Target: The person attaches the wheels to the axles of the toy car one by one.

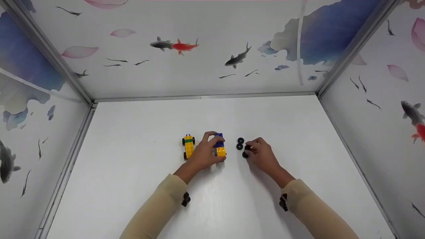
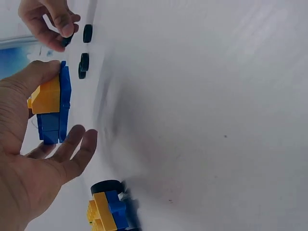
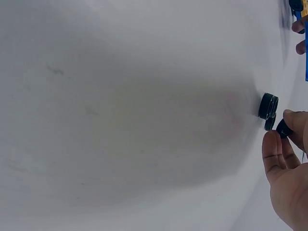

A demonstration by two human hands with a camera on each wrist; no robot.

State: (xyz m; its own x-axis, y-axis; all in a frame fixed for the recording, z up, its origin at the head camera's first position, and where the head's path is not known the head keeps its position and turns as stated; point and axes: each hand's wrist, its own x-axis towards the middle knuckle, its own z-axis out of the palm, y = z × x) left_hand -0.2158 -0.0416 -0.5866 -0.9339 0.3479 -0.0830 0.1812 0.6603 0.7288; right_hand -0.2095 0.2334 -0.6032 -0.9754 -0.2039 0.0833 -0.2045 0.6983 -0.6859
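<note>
Build, blue and yellow, is approx. central on white table, in L. hand: thumb at near yellow end, fingers reaching toward far blue end, i.e. a half-open grip spanning its length. No wheels made out on it (underside hidden in head view). R. hand has thumb and fingertips closed in a pinch on one black wheel.

Critical relation, in this inspector's judgement: build lies to left of R. hand, approx. level w/ it, long axis running away from the person, hence its right flank faces the pinched wheel. L. hand is nearer, being in contact; R. hand is across a gap. Two loose wheels lie in that gap, toward far side; third wheel is just beside R. fingertips. Wheeled car, mostly yellow from above, stands left of build, apart from it.
</note>
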